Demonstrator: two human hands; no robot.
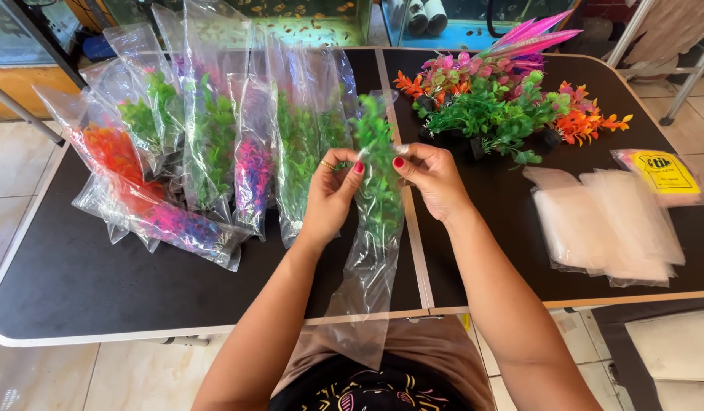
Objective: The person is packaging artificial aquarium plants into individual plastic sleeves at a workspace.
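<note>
Black folding tables (100, 289) stand pushed together on a tiled floor, with fish tanks (306, 19) behind them. Over the seam between the tables, the left hand (333, 194) and right hand (428, 179) each pinch one side of a clear bag (367, 281) at its mouth, thumb against fingertips, holding it in the air. A green plastic plant (378, 179) sits inside the bag, its top rising above the pinch and its lower end hidden by film; the bag's tail hangs past the table edge toward the lap. Left of the bag lie the filled bags (199, 152), fanned out and overlapping. Right of the bag and further back sits the loose plant pile (504, 106); right and nearer lies the empty bag stack (607, 224). Likely faults: the thin film may split where stiff leaves press against it; an uneven pinch may let the mouth slip and the plant drop out; the hanging tail may snag on the table edge.
</note>
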